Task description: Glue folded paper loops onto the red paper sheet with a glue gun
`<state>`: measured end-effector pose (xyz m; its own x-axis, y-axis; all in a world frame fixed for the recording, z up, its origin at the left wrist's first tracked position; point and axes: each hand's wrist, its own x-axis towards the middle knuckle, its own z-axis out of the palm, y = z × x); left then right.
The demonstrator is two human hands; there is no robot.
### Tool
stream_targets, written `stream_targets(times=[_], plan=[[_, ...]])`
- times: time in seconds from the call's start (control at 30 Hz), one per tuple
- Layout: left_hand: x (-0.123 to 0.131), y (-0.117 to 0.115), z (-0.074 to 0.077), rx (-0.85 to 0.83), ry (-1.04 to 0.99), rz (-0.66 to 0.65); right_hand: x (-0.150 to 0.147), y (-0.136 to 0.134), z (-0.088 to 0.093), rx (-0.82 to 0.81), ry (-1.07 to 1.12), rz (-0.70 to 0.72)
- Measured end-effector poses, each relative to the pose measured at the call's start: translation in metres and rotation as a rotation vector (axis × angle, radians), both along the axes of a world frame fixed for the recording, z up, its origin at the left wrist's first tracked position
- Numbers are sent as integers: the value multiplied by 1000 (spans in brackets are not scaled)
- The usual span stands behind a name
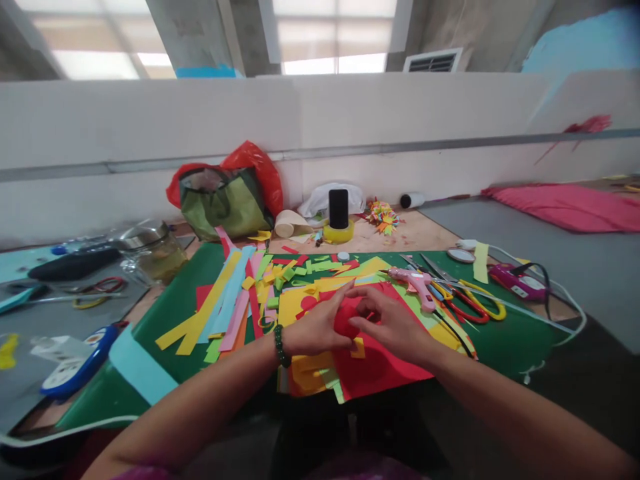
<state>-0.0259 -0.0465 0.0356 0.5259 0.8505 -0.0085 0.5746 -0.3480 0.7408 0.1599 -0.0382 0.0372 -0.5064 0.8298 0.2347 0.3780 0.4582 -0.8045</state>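
Observation:
My left hand [317,328], with a dark green bead bracelet at its wrist, curls around a small rounded red piece [345,321], perhaps paper. From the other side my right hand [395,323] has its thumb and fingers closed on the same piece. The fingers hide part of its shape. Beneath both hands lies a stack of coloured sheets, with a red sheet [383,363] on top and yellow and orange ones around it. A small folded yellow strip [358,348] sits just below the red piece.
Paper strips [233,293] and small cut pieces spread leftward over the green mat [175,360]. A pink glue gun [417,283] and scissors [480,303] lie at right. Behind stand a phone [339,208] on yellow tape [339,232], a green bag [220,203] and a glass jar [155,250].

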Motion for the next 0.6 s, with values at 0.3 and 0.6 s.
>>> stream_targets(times=[0.3,0.6], plan=[[-25,3,-4,518,374,145,-12,57,-38,-241,1,0],[-30,3,-29,578,356,32,-13,56,-58,-256,84,-10]])
